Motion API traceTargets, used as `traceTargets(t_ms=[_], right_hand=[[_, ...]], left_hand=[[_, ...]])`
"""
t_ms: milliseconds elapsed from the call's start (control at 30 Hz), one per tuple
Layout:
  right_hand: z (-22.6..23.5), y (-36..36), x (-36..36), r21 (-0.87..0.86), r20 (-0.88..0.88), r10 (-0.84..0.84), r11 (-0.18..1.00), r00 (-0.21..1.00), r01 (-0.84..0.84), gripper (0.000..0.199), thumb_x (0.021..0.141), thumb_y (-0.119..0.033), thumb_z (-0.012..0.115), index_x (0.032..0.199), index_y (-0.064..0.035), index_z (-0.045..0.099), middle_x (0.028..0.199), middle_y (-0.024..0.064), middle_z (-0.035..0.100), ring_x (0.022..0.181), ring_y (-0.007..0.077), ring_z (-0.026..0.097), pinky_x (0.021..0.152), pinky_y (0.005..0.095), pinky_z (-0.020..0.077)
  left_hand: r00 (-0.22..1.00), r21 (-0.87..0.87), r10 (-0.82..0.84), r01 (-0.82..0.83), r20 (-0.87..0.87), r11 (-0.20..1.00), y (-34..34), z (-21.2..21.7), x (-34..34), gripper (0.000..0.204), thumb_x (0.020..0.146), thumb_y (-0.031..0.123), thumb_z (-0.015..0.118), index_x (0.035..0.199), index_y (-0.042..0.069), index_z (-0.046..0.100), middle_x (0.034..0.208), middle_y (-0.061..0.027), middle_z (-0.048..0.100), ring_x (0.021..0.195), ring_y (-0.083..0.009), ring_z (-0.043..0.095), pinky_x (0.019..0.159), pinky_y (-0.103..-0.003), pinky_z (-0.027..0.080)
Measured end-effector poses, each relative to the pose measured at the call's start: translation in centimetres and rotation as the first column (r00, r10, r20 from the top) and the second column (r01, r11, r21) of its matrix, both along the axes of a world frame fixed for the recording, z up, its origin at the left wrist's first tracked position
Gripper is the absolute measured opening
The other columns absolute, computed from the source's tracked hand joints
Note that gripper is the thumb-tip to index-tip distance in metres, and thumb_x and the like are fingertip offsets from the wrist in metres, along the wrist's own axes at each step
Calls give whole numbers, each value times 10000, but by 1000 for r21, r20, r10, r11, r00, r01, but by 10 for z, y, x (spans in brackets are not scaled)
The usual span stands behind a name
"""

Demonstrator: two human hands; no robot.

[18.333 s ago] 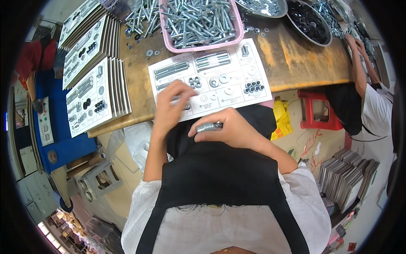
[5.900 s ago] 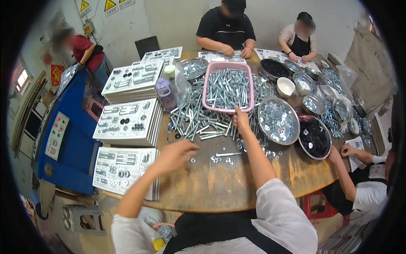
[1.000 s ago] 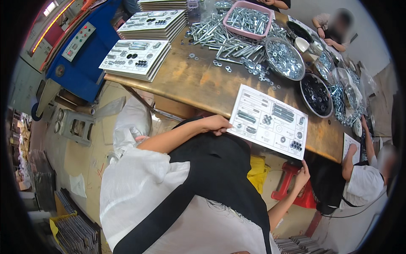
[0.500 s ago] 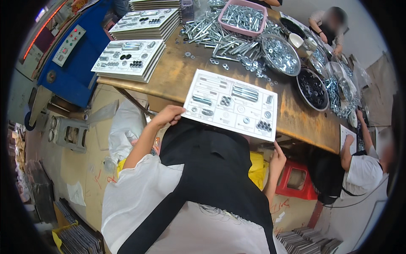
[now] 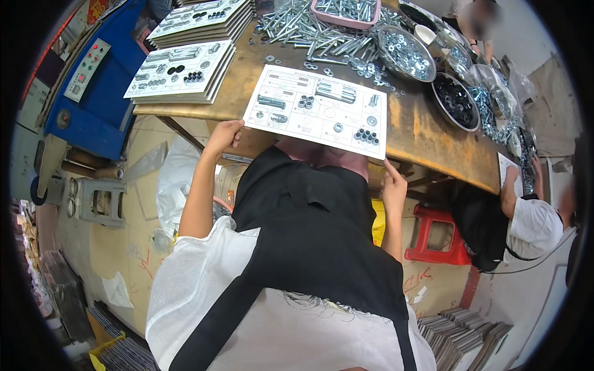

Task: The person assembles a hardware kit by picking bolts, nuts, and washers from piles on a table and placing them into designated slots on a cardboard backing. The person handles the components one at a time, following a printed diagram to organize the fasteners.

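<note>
A white hardware display board (image 5: 322,117), with bolts, washers and dark nuts fixed in printed boxes, lies tilted over the table's near edge. My left hand (image 5: 226,137) closes on its near left corner, fingers curled. At the near right corner my right hand (image 5: 393,187) holds the board's edge between its fingertips, the index finger fairly straight. Just past the board's far edge, loose washers (image 5: 328,72) are scattered on the wooden table (image 5: 427,148).
Stacks of similar boards (image 5: 179,71) stand left on the table. Behind lie a heap of bolts (image 5: 297,34), a pink basket (image 5: 346,21), a bowl of washers (image 5: 405,52) and one of black parts (image 5: 455,99). A red stool (image 5: 436,235) and a co-worker (image 5: 532,226) are at right.
The board has moved forward, further over the table, with both hands still at its near corners. My view has shifted a little, so the table sits higher in the picture.
</note>
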State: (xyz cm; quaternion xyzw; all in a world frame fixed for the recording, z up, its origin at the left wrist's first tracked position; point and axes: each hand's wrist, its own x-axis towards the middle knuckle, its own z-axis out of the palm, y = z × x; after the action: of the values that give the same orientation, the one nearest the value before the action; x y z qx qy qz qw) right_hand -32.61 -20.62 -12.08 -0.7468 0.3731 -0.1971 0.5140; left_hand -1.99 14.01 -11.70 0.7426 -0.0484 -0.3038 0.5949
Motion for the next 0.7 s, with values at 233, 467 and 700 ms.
traceTargets(t_ms=[233,467,700], right_hand=[[52,-15,-23,513,223,-21,853,975,-99,410,1012,-169,440,1408,-69,468,618,-79,279,471,24,248,407,182,200],[63,-37,-49,702,335,-850,-63,406,-710,335,1022,-81,392,1323,28,489,897,78,499,712,169,551,665,284,539],[93,9,51,637,365,-774,-197,517,-745,379,1007,-149,420,1330,38,482,1305,185,558,1191,279,565,1016,404,479]], left_hand=[[968,57,61,-77,244,995,12,21,23,358,997,287,507,872,-7,670,569,10,487,454,-85,461,447,-233,373],[920,-20,96,-96,379,995,-27,46,25,321,1000,256,510,899,5,684,563,24,460,477,-55,438,462,-222,366],[917,-177,-172,248,360,952,-95,67,-17,250,993,193,509,932,20,680,611,25,469,532,-48,448,501,-207,375]])
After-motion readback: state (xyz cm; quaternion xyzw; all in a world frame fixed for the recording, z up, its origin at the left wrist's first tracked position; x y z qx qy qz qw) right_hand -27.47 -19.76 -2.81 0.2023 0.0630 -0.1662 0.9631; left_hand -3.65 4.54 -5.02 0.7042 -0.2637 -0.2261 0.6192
